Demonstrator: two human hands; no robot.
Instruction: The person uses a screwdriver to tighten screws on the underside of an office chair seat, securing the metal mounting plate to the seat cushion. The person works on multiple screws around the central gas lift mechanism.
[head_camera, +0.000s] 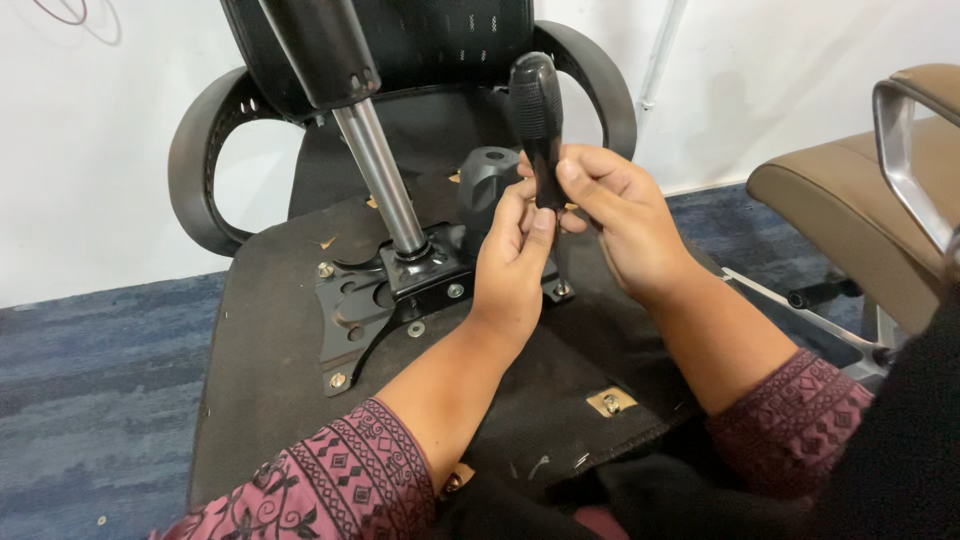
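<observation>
Both hands (560, 225) grip screwdriver handle (537, 110) over upturned chair seat (270, 340); gas cylinder (375, 165) beside.

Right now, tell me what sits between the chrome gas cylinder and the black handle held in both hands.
In the head view, a dark grey knob stands between the gas cylinder and the black handle.

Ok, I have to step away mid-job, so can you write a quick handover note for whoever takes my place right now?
Left hand: fingers pinch the lower end of the black screwdriver handle.
Right hand: wraps the same handle, held upright.
Office chair lies overturned; the underside of its seat faces up.
Done: black mechanism plate sits on the seat with several screws in place; gas cylinder stands in it.
Left: screw tightness cannot be judged from here; check each one.
</observation>
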